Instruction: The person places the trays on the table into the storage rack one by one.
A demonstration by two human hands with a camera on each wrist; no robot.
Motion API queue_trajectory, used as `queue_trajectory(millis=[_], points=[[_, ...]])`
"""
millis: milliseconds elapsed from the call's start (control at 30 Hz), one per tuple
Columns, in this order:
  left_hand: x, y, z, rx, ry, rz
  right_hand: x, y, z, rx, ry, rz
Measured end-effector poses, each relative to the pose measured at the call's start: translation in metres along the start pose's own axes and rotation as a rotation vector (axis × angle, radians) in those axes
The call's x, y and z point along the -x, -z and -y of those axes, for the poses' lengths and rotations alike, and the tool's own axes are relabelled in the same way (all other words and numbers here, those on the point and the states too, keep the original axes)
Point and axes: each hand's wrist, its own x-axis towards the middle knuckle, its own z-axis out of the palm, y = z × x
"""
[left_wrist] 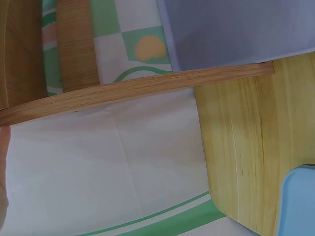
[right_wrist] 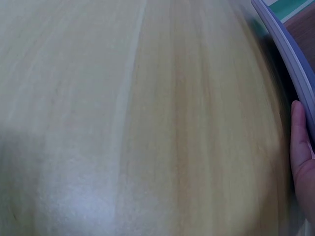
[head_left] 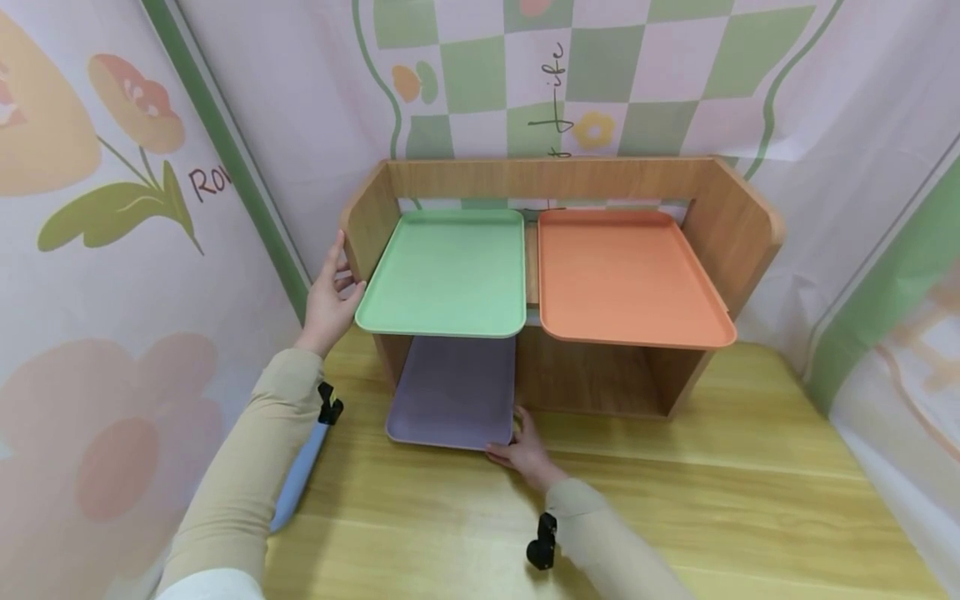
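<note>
A two-level wooden shelf [head_left: 551, 177] stands on the table. My left hand [head_left: 332, 304] rests against the outside of its left side panel [head_left: 369, 218], fingers extended along the wood, thumb near the front corner of the green tray [head_left: 450, 271]. The green tray lies on the upper level beside an orange tray [head_left: 630, 275]. On the lower left, a purple tray [head_left: 453, 396] sticks out toward me. My right hand [head_left: 528, 454] grips its front right corner. In the right wrist view, one digit [right_wrist: 299, 140] lies along the edge of the purple tray.
A light blue tray [head_left: 300, 479] is on the table's left side, partly hidden by my left sleeve [head_left: 243, 467]. The lower right compartment [head_left: 592, 375] shows its wooden floor. Printed cloth [head_left: 480, 83] hangs behind and at both sides of the wooden table [head_left: 420, 525].
</note>
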Motion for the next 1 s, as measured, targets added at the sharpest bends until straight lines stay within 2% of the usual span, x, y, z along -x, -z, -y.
queue_trajectory(millis=[267,467,633,800,933,1000], points=[[0.002,0.0,0.001,0.004,-0.005,-0.003,0.002,0.004,-0.001,0.017,0.0,0.03],[0.003,-0.002,0.0,0.01,-0.023,0.004,0.013,0.031,0.001,0.092,-0.019,0.049],[0.002,-0.001,-0.001,0.0,-0.026,-0.006,0.03,0.067,0.011,0.076,-0.047,0.039],[0.001,0.002,0.002,0.005,-0.018,0.003,0.048,0.117,0.026,0.091,-0.068,0.118],[0.0,0.003,0.003,0.011,-0.02,0.003,0.063,0.16,0.045,0.009,-0.06,0.153],[-0.001,0.003,0.003,0.011,-0.021,0.004,0.071,0.182,0.057,-0.035,-0.015,0.179]])
